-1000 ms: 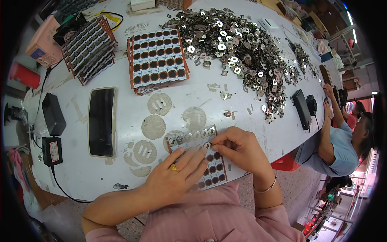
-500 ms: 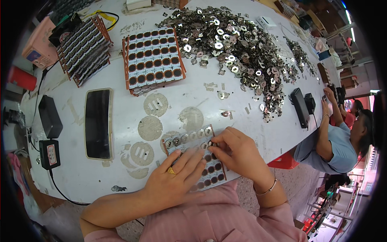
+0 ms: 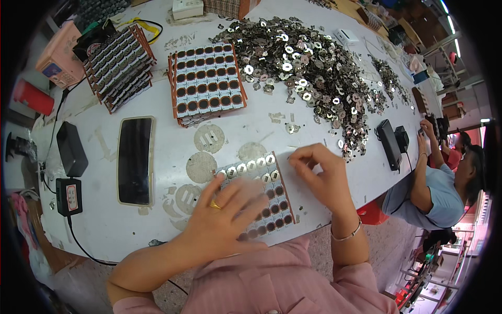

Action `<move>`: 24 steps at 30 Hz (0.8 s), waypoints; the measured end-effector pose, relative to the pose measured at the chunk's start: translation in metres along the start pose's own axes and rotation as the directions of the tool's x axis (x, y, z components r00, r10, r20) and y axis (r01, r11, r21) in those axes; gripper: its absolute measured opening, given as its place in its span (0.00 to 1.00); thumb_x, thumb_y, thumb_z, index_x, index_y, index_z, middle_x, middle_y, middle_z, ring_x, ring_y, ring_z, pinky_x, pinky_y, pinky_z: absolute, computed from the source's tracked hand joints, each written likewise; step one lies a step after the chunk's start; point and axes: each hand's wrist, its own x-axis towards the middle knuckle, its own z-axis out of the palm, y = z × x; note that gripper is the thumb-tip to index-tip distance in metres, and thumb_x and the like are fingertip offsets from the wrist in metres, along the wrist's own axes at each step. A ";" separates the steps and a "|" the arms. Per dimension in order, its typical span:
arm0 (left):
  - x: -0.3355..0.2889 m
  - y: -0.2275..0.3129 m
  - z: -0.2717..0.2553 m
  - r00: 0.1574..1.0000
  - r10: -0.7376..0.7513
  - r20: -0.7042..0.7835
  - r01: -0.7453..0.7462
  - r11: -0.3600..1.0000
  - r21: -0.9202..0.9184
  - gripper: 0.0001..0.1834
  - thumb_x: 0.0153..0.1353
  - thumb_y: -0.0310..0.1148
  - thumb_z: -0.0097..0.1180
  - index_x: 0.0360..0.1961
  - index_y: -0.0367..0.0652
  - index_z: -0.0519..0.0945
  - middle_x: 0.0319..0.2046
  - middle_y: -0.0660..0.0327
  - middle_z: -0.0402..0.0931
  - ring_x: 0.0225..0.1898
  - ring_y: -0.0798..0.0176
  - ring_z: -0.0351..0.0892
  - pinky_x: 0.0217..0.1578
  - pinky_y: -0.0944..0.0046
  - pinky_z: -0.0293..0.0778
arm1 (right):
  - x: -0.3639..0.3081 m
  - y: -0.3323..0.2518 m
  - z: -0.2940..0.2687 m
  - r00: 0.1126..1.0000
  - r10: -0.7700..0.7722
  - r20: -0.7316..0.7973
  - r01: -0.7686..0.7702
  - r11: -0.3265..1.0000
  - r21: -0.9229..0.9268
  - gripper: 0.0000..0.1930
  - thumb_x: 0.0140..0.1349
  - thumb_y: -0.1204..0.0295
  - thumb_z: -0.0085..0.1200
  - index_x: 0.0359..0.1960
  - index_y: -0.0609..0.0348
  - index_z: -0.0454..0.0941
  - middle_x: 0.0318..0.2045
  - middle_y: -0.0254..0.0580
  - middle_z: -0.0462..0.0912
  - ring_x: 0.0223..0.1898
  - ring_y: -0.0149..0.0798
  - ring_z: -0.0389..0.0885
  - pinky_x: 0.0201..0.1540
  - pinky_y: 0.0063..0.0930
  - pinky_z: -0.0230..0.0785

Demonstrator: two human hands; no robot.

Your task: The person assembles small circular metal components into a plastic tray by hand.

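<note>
A circuit board panel (image 3: 280,209) with rows of dark round pads lies flat on the table before me. Shiny metal discs (image 3: 251,165) sit along its far row and on part of the second row. My left hand (image 3: 217,217) is over the panel's left part with fingers spread and blurred, hiding some pads. It wears a gold ring. Just off the panel's right edge is my right hand (image 3: 325,175), thumb and forefinger drawn together and the other fingers curled. Whatever they hold, if anything, does not show.
A heap of metal pieces (image 3: 319,68) covers the far right. Panel stacks (image 3: 209,78) stand at the far middle and far left. A phone (image 3: 136,162), black adapters (image 3: 69,196) and a black box (image 3: 388,144) lie around. A co-worker (image 3: 434,183) sits at right.
My right hand has lifted off the panel and moved up and right. The left hand's fingers have spread, and more of the disc rows shows. The view has shifted slightly.
</note>
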 end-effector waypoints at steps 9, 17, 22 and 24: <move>-0.007 -0.016 -0.022 0.976 -0.169 0.133 0.156 0.982 0.104 0.60 0.41 0.68 0.77 0.71 0.43 0.73 0.76 0.55 0.64 0.78 0.49 0.58 0.76 0.34 0.41 | -0.023 -0.052 0.035 0.986 -0.090 0.137 0.073 0.989 0.126 0.11 0.61 0.83 0.69 0.44 0.60 0.87 0.37 0.39 0.86 0.32 0.30 0.83 0.35 0.23 0.77; -0.013 -0.018 -0.016 0.976 -0.205 0.072 0.202 0.978 0.046 0.55 0.46 0.64 0.76 0.69 0.41 0.73 0.77 0.56 0.63 0.78 0.51 0.58 0.76 0.36 0.39 | -0.025 -0.058 0.050 0.907 0.131 0.400 -0.245 0.937 0.248 0.07 0.62 0.75 0.68 0.41 0.56 0.87 0.33 0.42 0.86 0.33 0.44 0.87 0.38 0.35 0.79; -0.013 -0.019 -0.020 0.976 -0.200 0.088 0.198 0.980 0.027 0.52 0.48 0.62 0.76 0.68 0.41 0.73 0.76 0.57 0.63 0.79 0.52 0.58 0.76 0.35 0.37 | -0.023 -0.056 0.059 0.925 -0.084 0.371 0.002 0.976 0.216 0.07 0.63 0.80 0.68 0.41 0.58 0.88 0.32 0.36 0.85 0.26 0.28 0.80 0.30 0.24 0.72; -0.013 -0.019 -0.019 0.976 -0.201 0.086 0.200 0.980 0.019 0.51 0.48 0.61 0.76 0.68 0.41 0.73 0.76 0.57 0.63 0.79 0.52 0.57 0.76 0.34 0.37 | -0.026 -0.052 0.065 0.930 -0.143 0.339 0.088 0.981 0.171 0.07 0.62 0.80 0.68 0.41 0.58 0.88 0.32 0.36 0.85 0.25 0.29 0.79 0.30 0.25 0.72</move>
